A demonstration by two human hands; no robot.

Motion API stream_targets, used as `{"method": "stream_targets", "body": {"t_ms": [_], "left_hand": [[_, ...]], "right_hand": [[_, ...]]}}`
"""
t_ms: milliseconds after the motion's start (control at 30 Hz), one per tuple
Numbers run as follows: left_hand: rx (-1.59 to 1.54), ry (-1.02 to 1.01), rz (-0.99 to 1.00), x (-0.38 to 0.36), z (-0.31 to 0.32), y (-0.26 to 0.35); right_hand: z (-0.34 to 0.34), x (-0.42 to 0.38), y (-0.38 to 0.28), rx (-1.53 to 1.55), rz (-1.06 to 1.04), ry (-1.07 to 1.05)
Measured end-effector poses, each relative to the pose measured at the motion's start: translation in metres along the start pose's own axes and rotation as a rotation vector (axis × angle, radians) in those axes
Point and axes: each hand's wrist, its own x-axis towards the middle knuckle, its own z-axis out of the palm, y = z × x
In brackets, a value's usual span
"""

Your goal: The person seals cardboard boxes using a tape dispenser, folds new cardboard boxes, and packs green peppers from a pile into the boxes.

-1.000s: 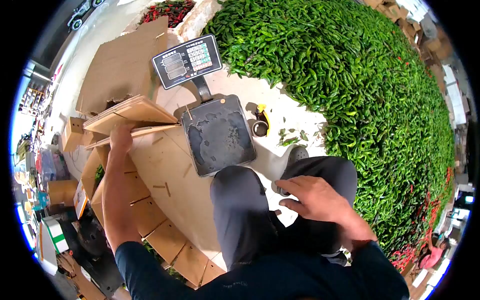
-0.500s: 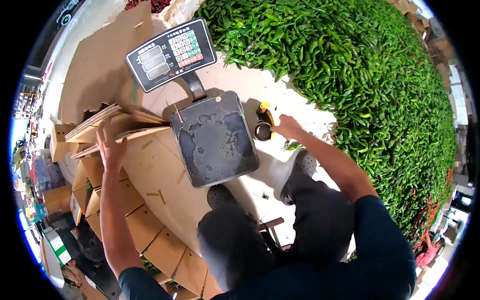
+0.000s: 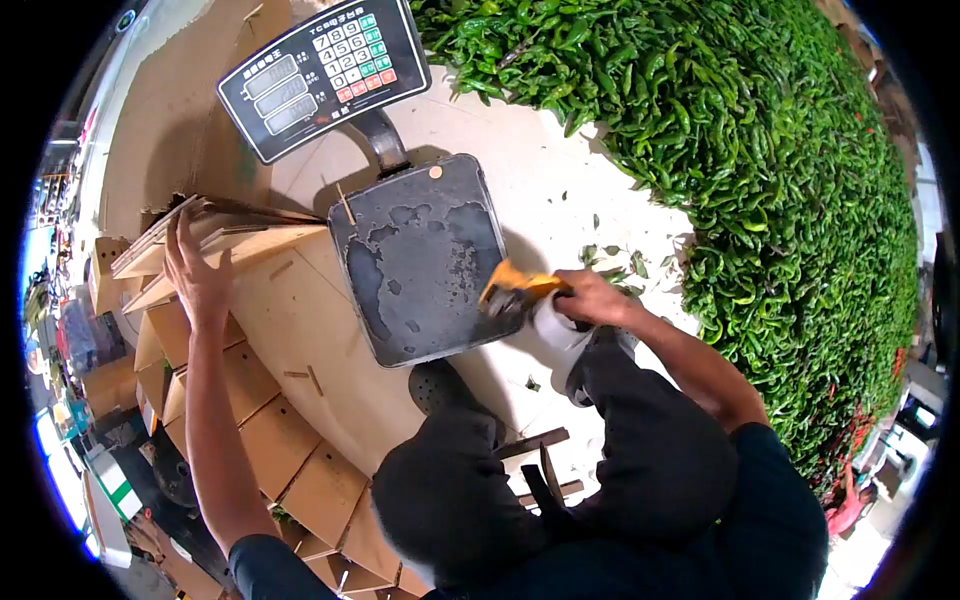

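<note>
My right hand [image 3: 594,298] is wrapped around the handle of a yellow tape dispenser [image 3: 522,284], slightly blurred, over the right edge of the scale's platform. A pale roll of tape [image 3: 560,330] hangs below that hand. At the left, my left hand [image 3: 200,280] grips the edge of a partly folded cardboard box [image 3: 250,243], its thumb apart from the fingers. The box's right end reaches the left side of the scale platform [image 3: 420,265]. Whatever lies under my left fingers is hidden.
Behind the platform stands the scale's display panel [image 3: 325,78]. A large heap of green peppers [image 3: 780,230] fills the right side. Several cardboard boxes [image 3: 270,440] line the lower left, and a big cardboard sheet [image 3: 200,110] lies upper left. Loose leaves [image 3: 638,264] dot the floor.
My right hand has lifted the tape dispenser off the floor and brought it toward the platform's right edge. My left hand stays at the cardboard, and the view has shifted slightly.
</note>
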Motion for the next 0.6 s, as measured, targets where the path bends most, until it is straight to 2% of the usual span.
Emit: {"method": "stream_targets", "body": {"t_ms": [33,100,133,167,267,300,433,500,567,600], "left_hand": [[0.013,-0.009,-0.002,0.001,0.0,-0.001],[0.024,-0.045,-0.013,-0.002,0.0,-0.005],[0.033,-0.056,-0.018,-0.001,0.001,-0.009],[0.058,-0.051,-0.015,-0.002,0.006,-0.014],[0.013,-0.025,-0.01,0.002,0.001,-0.007],[0.013,-0.025,-0.027,0.002,0.002,-0.006],[0.068,-0.016,-0.018,0.003,0.001,-0.001],[0.054,0.009,0.004,0.004,0.001,0.002],[0.028,0.019,0.035,0.003,0.007,-0.008],[0.028,0.015,0.033,0.004,0.005,-0.004]], "right_hand": [[0.003,0.002,-0.018,0.001,-0.014,-0.049],[0.029,0.022,-0.005,0.265,-0.245,0.194],[0.025,0.026,-0.015,0.794,0.049,0.038],[0.034,0.043,-0.009,1.106,0.142,0.053],[0.043,0.075,-0.006,1.465,-0.026,-0.025],[0.059,0.102,0.011,1.483,-0.129,0.028],[0.04,0.119,-0.021,1.531,0.012,0.017],[0.041,0.124,-0.019,1.535,-0.037,0.109],[0.032,0.126,-0.023,1.656,0.108,0.23],[0.031,0.13,-0.022,1.652,0.097,0.27]]}}
